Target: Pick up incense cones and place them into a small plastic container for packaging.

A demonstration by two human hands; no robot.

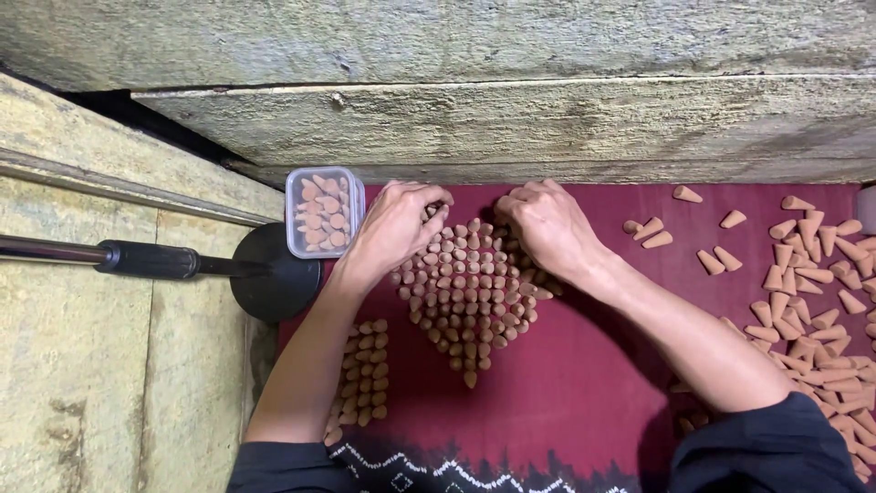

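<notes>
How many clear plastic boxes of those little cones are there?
1. The clear plastic box sits at the cloth's top left corner, on a round black base, just left of the left hand. Others could lie outside the view.

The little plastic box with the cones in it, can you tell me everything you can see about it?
The little plastic box is clear and squarish with rounded corners and no lid on it. Tan cones lie jumbled inside, filling its bottom. It sits flat at the top left corner of the dark red cloth, partly over the round black stand base, just below the wooden beam. The left hand is right beside it, but whether they touch cannot be told.
</notes>
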